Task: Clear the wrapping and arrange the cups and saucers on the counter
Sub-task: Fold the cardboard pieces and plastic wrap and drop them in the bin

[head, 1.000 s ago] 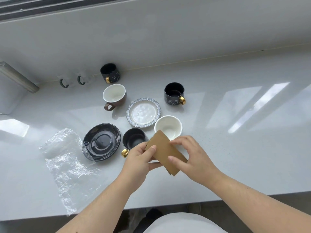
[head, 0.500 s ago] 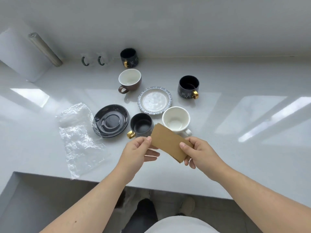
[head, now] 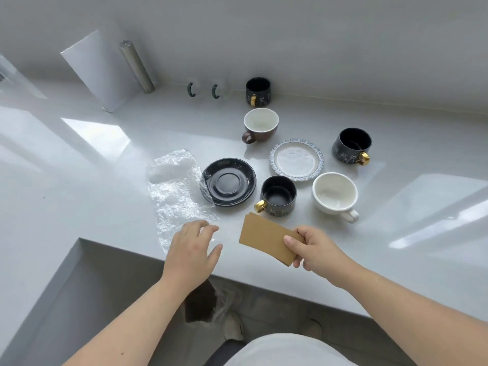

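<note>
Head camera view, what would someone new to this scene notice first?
Probably the brown cardboard piece pinched in the right hand near the counter's front edge. Next, the left hand hovers open over the crinkled clear plastic wrap, which overlaps the black saucer's left rim. Behind them stand five cups and a blue-rimmed saucer, none stacked.

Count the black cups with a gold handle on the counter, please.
3: one at the back wall, one at the right beside the patterned saucer, one in front next to the black saucer. None seems hidden.
</note>
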